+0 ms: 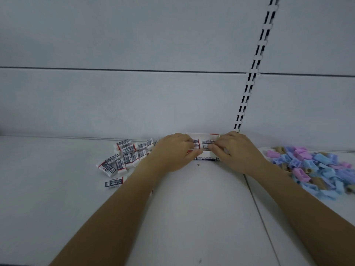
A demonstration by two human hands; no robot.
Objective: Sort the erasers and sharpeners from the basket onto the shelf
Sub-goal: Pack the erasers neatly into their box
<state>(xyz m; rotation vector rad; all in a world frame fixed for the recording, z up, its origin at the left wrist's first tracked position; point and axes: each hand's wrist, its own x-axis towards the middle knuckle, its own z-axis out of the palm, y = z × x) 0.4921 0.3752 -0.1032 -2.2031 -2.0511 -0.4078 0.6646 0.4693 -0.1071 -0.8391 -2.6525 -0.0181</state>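
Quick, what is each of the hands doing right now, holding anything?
Left hand: fingers bent onto the erasers in the box; grip cannot be told.
Right hand: pinches an eraser in the box.

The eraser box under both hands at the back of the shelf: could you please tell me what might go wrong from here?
The left hand and right hand crowd the small eraser box; a push might tip it or skew the erasers inside. The left forearm passes close beside the loose erasers; pulling back could scatter them.
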